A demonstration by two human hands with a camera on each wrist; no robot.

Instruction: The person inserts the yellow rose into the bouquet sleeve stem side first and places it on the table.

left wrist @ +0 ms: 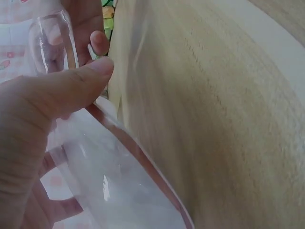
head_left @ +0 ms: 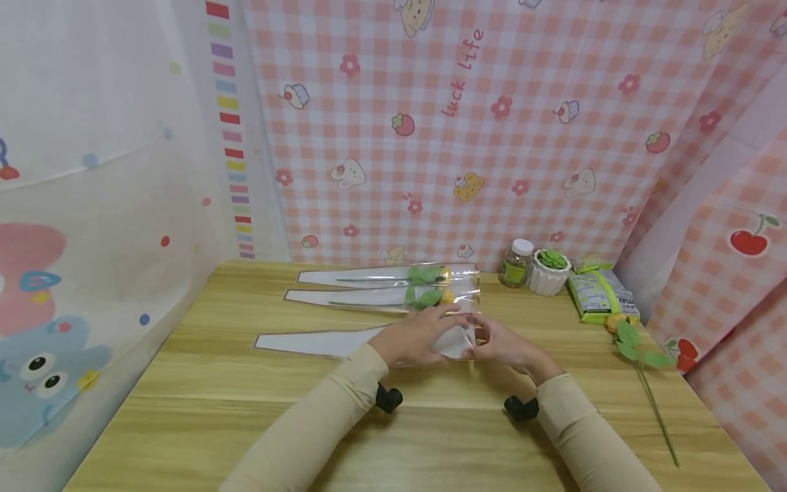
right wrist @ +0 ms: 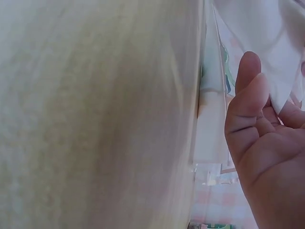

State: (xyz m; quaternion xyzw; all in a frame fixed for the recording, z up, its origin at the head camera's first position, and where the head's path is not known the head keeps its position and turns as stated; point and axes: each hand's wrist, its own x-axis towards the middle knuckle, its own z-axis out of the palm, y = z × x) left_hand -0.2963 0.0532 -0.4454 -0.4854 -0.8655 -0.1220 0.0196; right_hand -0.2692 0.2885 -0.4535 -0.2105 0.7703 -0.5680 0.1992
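Note:
A long clear flower sleeve (head_left: pixel 307 343) with a white panel and brown border lies nearest me, its narrow end pointing left. My left hand (head_left: pixel 417 336) holds it near the wide end; in the left wrist view the thumb (left wrist: pixel 81 86) lies over the film with fingers behind it. With thumb and fingers, my right hand (head_left: pixel 509 347) pinches the wide end at its mouth. No flower shows inside this sleeve, though my hands cover part of it. Behind it lie two more sleeves, the back one (head_left: pixel 369 276) and the middle one (head_left: pixel 353 298), each containing a yellow artificial flower with green leaves.
A loose yellow artificial flower (head_left: pixel 628 336) lies at the right, its stem towards me. Along the back right stand a white-lidded jar (head_left: pixel 514 266), a potted succulent (head_left: pixel 549 277) and a green-and-white packet (head_left: pixel 593 295). Patterned curtains (head_left: pixel 381 157) border the wooden table (head_left: pixel 443 444).

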